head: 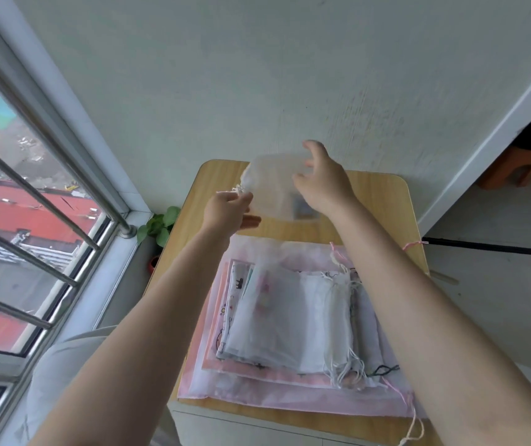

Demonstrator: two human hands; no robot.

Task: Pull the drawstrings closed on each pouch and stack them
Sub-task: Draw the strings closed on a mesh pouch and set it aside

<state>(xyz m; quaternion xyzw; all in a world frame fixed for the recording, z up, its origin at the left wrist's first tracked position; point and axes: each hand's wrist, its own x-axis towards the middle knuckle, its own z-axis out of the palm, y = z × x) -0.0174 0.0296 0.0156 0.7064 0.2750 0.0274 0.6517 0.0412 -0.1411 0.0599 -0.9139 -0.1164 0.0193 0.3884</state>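
Note:
A sheer white pouch (273, 185) hangs in the air above the far end of the small wooden table (376, 201). My left hand (225, 209) pinches its gathered mouth and white drawstring at the pouch's left end. My right hand (322, 178) holds the pouch's right side, fingers curled over the fabric. Below my forearms, on the near half of the table, lies a stack of flat pouches (289, 320), white and pink sheer ones over printed ones, their drawstrings trailing to the right.
The table stands against a pale wall. A barred window (32, 220) fills the left side, and a small green potted plant (159, 230) sits by the table's left edge. A brown stool (512, 167) stands at the far right. A pink string (413, 244) hangs off the table's right edge.

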